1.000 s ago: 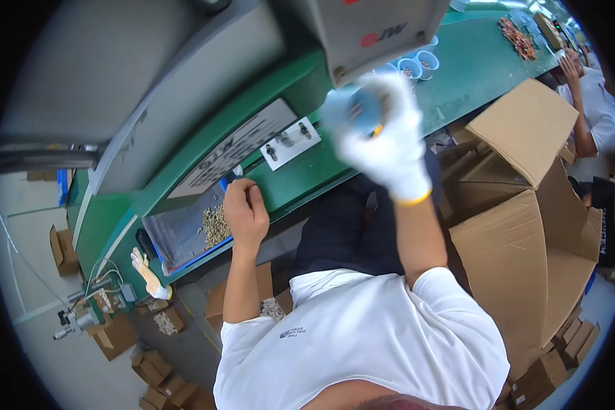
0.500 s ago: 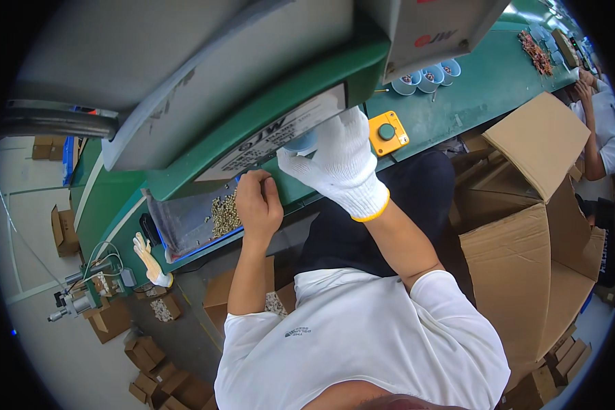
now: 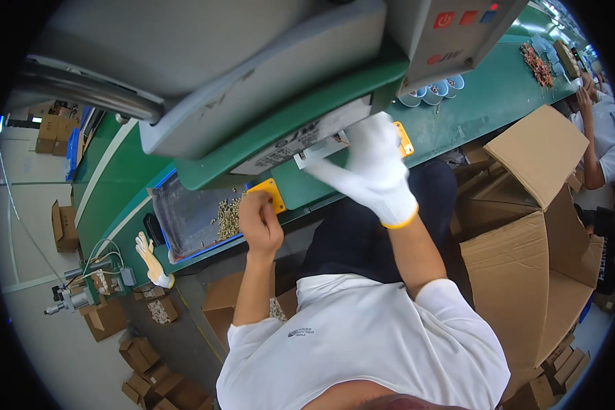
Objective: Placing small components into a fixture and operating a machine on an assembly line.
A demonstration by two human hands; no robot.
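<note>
My bare left hand [image 3: 262,222] is closed, its fingers curled in over a yellow control box [image 3: 272,194] at the green bench's edge. Whatever those fingers hold, if anything, is hidden. Smeared by motion, my right hand [image 3: 372,164] wears a white knit glove with a yellow cuff. Its thumb stretches away from the fingers, and nothing shows between them. The fingers reach over a second yellow control box [image 3: 406,140], which they partly cover. Just beyond the thumb, a pale metal part [image 3: 324,149] shows under the front of a green-and-grey machine [image 3: 287,143].
Left of my left hand lies a grey tray [image 3: 184,215] with small brass-coloured pieces [image 3: 231,219]. Light-blue cups [image 3: 434,93] stand on the bench [image 3: 488,82] at far right. A large open carton [image 3: 506,273] is at my right. Another person [image 3: 601,140] sits beyond it.
My gloved right hand has moved right and slightly down, away from the light-blue cup and over the right control box. The left control box has come into sight. The view has shifted slightly.
</note>
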